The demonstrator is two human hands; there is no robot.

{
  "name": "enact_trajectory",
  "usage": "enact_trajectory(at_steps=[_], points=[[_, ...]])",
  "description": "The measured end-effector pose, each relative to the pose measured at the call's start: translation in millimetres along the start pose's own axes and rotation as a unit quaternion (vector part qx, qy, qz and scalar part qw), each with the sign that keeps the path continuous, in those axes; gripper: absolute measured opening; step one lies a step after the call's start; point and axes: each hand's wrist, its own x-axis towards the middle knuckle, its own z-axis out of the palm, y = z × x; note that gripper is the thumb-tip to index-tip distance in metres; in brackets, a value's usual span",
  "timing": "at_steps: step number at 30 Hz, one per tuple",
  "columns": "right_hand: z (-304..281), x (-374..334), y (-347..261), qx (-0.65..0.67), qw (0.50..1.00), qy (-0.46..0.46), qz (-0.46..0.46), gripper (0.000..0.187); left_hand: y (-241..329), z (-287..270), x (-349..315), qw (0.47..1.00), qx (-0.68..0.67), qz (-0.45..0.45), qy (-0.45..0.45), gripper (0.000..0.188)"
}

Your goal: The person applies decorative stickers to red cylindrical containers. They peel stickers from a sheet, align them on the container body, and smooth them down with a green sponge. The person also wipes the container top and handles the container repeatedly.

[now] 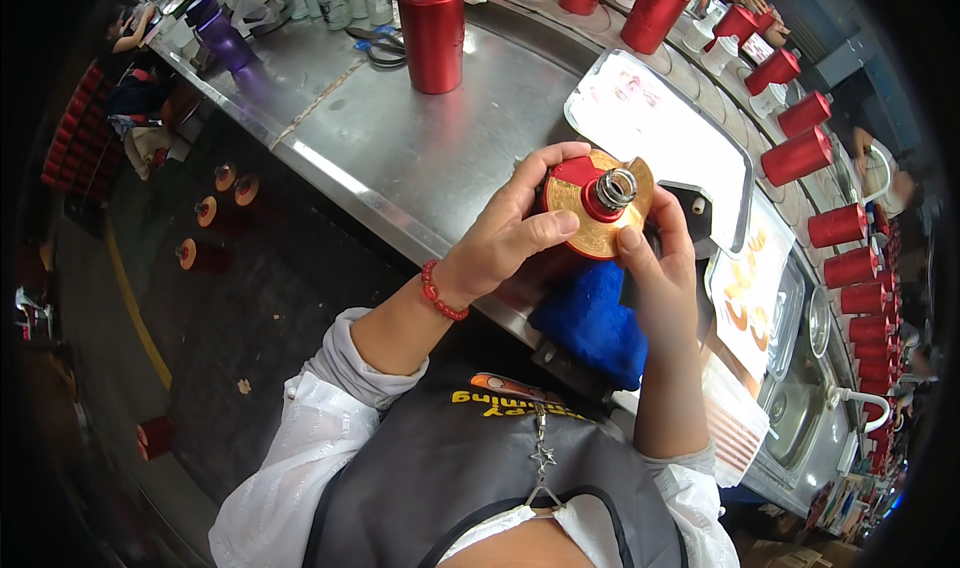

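Observation:
A red bottle (572, 172) with a threaded neck is held up between my hands over the table's near edge, its neck tilted toward me. Around its shoulder lies a shiny gold ring-shaped label (601, 238), with one end sticking out at the upper right. My left hand (508, 230) wraps the bottle's left side, thumb pressing on the gold label. On the opposite side, my right hand (660, 258) grips the bottle and label edge between thumb and fingers. The bottle's lower body is mostly hidden below the label and hands.
A red bottle (432, 40) stands on the metal table near scissors (386, 56). Right of my hands are a white tray (655, 108), a sheet of gold labels (748, 278) and a sink (797, 423). Blue cloth (597, 323) lies below. Red bottles (797, 158) line the curved conveyor.

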Motion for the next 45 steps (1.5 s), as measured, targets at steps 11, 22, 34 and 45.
enact_trajectory(at_steps=[11,22,34,45], points=[[-1.3,-1.3,-1.4,0.033,0.999,-0.006,0.0,0.055,0.5,1.9,2.5,1.0,0.026,0.003,-0.003,0.076],[-1.0,1.2,-0.3,-0.006,1.0,0.003,-0.002,0.057,1.5,0.6,5.2,0.998,0.058,0.004,-0.01,0.077],[2.6,6.1,-6.5,-0.013,1.0,0.022,0.009,0.051,23.7,5.2,14.4,0.989,-0.101,-0.107,0.022,0.069],[3.3,21.6,11.7,-0.013,1.0,0.012,-0.005,0.047,24.5,-26.2,38.3,0.966,-0.172,-0.195,0.0,0.061]])
